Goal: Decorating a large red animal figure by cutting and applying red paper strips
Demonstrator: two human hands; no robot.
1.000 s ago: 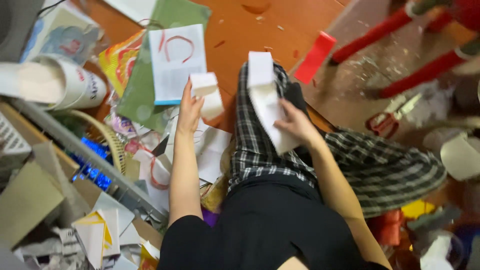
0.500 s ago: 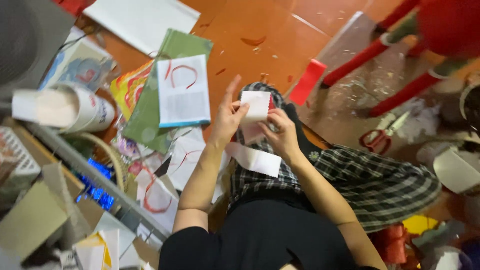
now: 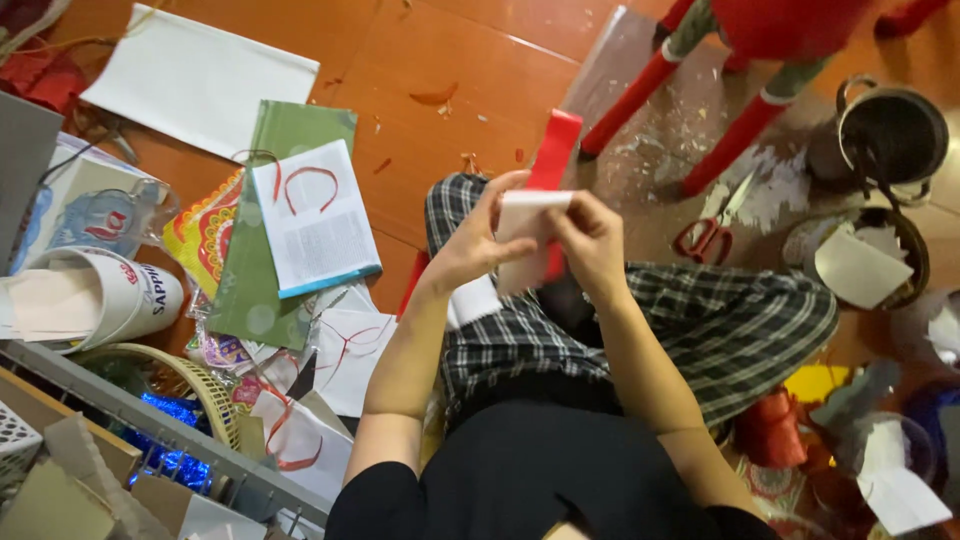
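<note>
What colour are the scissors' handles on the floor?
Red, on the scissors seen clearly in the head view.

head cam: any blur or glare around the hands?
Head view: left hand and right hand slightly motion-soft around the folded white paper piece; glossy orange tiled floor shows only mild sheen, no blown highlights; bottom-left clutter is soft.
</note>
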